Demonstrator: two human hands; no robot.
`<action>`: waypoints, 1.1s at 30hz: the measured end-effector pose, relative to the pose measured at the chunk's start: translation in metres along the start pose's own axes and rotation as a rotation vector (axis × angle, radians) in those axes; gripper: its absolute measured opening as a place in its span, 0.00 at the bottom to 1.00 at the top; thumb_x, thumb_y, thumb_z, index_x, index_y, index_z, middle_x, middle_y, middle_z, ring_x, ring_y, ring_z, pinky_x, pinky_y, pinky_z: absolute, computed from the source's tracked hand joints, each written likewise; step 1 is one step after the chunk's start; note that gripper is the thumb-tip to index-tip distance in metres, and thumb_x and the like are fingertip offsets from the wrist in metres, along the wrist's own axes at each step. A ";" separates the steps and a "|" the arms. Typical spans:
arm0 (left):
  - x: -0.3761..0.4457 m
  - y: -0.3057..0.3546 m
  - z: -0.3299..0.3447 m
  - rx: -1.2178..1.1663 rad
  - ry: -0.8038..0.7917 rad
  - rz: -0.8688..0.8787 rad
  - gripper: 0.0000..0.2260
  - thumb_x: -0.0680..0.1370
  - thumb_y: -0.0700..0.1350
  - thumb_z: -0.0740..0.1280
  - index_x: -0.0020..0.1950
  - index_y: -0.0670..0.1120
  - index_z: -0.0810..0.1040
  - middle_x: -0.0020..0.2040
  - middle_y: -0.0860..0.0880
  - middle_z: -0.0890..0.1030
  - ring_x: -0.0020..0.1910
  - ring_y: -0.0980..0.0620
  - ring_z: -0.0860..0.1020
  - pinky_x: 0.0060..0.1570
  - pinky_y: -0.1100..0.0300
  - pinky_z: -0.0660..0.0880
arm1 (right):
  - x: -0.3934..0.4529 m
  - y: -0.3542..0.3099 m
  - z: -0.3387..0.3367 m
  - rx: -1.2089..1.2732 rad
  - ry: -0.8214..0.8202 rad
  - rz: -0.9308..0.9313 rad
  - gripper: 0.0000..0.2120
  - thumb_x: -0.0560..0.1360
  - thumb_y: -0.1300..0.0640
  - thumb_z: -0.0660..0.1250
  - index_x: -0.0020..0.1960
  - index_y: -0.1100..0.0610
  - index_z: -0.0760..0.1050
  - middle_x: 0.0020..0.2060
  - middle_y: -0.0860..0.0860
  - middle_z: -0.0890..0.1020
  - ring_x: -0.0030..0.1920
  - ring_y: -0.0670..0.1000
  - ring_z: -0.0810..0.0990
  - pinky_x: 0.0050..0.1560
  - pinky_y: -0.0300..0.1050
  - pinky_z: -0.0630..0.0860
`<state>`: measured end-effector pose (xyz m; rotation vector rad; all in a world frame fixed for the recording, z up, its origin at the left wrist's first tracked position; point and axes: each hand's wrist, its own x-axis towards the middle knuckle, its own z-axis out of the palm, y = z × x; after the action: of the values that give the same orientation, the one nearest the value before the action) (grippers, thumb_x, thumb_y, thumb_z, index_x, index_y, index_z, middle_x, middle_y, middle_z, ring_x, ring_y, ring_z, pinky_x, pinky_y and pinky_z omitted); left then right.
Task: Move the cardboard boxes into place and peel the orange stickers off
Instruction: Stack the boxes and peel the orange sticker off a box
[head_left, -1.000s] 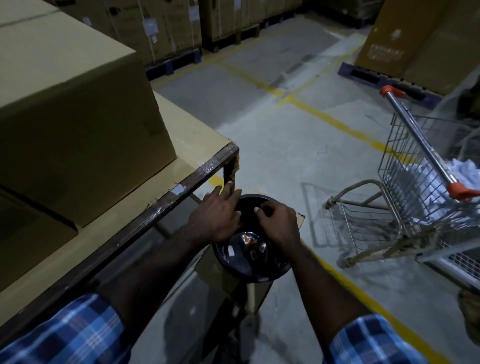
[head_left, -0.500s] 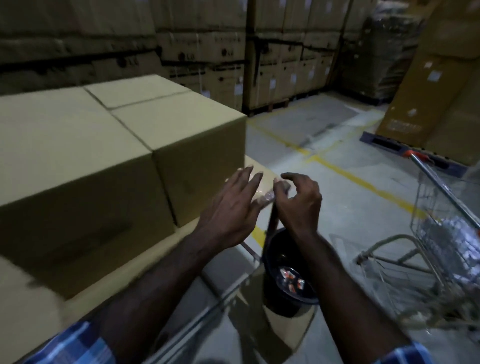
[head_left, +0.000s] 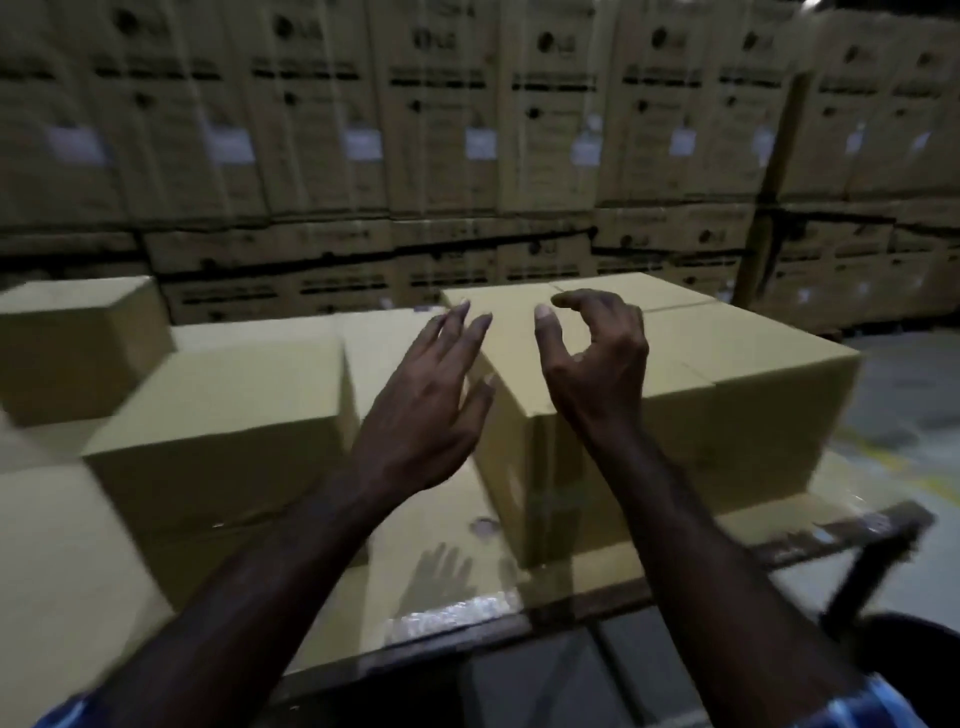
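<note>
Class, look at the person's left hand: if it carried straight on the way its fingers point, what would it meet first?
Probably the cardboard box straight ahead: the left hand points forward and up at its near top edge. Depth is unclear, so it may hover just short of it.

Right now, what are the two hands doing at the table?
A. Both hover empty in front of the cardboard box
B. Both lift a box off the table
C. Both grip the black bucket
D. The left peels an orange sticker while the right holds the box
A: the left hand with fingers spread and the right hand with fingers loosely curled both hang empty before the near cardboard box, holding nothing.
</note>
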<state>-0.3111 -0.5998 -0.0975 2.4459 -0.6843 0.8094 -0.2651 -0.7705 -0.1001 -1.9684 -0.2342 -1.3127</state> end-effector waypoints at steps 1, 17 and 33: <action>-0.005 -0.016 -0.014 0.025 0.012 -0.031 0.27 0.79 0.54 0.55 0.78 0.49 0.57 0.78 0.50 0.56 0.77 0.53 0.52 0.73 0.58 0.53 | -0.001 -0.016 0.017 0.032 -0.024 -0.006 0.16 0.75 0.46 0.63 0.51 0.58 0.80 0.49 0.52 0.82 0.52 0.53 0.76 0.50 0.39 0.66; -0.059 -0.219 -0.104 0.288 -0.038 -0.505 0.31 0.76 0.61 0.49 0.78 0.52 0.53 0.79 0.52 0.50 0.78 0.51 0.47 0.74 0.49 0.53 | -0.063 -0.109 0.228 0.071 -0.691 0.012 0.21 0.78 0.40 0.61 0.65 0.50 0.75 0.70 0.51 0.72 0.70 0.52 0.65 0.64 0.49 0.68; -0.075 -0.307 -0.098 0.456 -0.435 -0.707 0.44 0.63 0.77 0.32 0.77 0.62 0.48 0.79 0.53 0.50 0.77 0.45 0.50 0.66 0.40 0.64 | -0.073 -0.101 0.256 -0.139 -0.963 0.115 0.30 0.76 0.33 0.55 0.74 0.44 0.63 0.78 0.49 0.59 0.77 0.52 0.57 0.71 0.53 0.62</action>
<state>-0.2244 -0.2870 -0.1595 2.9988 0.2938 0.1522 -0.1676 -0.5116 -0.1650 -2.5541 -0.4777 -0.2225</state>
